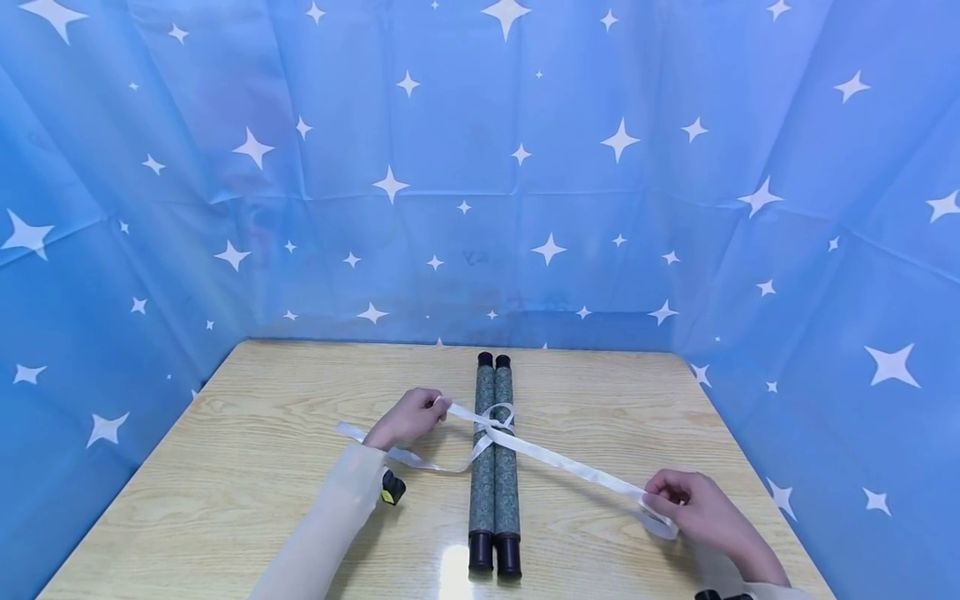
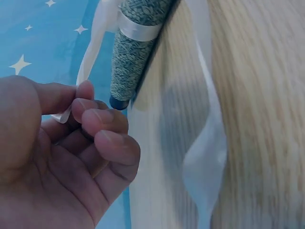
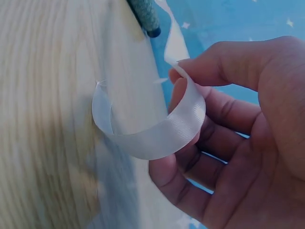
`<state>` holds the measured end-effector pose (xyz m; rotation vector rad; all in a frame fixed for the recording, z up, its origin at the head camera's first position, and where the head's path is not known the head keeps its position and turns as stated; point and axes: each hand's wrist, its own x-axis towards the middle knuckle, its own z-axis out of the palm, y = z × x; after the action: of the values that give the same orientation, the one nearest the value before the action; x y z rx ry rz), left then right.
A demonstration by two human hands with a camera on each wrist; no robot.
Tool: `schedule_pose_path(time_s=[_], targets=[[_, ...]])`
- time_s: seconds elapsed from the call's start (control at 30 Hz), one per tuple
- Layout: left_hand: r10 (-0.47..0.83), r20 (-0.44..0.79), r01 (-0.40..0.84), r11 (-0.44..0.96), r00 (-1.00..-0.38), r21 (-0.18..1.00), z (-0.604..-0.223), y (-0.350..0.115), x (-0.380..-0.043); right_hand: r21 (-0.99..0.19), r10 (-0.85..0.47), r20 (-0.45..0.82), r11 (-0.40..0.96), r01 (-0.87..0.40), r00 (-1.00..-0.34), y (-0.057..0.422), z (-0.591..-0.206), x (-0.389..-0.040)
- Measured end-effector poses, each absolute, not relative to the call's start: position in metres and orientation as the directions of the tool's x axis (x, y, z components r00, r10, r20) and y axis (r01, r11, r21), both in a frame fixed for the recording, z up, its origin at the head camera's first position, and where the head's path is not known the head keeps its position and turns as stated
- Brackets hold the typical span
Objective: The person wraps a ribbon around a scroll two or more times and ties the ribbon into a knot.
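Note:
Two scrolls (image 1: 483, 492) covered in green patterned cloth, with dark end knobs, lie side by side on the table. A white ribbon (image 1: 562, 461) is wrapped round their middle and crosses itself on top, with a small loop standing there. My left hand (image 1: 411, 417) pinches one part of the ribbon between thumb and index finger, left of the scrolls. On the right, my right hand (image 1: 693, 508) pinches the other end, pulled out in a straight line; its tail curls below the fingers in the right wrist view. Another ribbon length (image 2: 207, 148) trails on the table under the left wrist.
The wooden table (image 1: 300, 375) has its far edge against a blue curtain (image 1: 465, 125) with white stars, which also hangs along both sides. A black wrist device (image 1: 392, 487) sits on the left sleeve.

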<state>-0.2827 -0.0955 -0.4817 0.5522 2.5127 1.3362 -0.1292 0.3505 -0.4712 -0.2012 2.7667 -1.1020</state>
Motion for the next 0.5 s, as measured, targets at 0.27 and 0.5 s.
schedule_pose_path(time_s=[0.27, 0.5], targets=[[0.428, -0.022, 0.247, 0.562, -0.903, 0.79, -0.49, -0.094, -0.286, -0.677, -0.188, -0.141, 0.735, -0.044, -0.972, 0.359, -0.476, -0.128], [0.35, 0.027, 0.263, 0.65, -0.936, 0.713, -0.479, -0.092, -0.281, -0.626, -0.095, -0.123, 0.78, 0.003, -0.988, 0.352, -0.471, -0.133]])
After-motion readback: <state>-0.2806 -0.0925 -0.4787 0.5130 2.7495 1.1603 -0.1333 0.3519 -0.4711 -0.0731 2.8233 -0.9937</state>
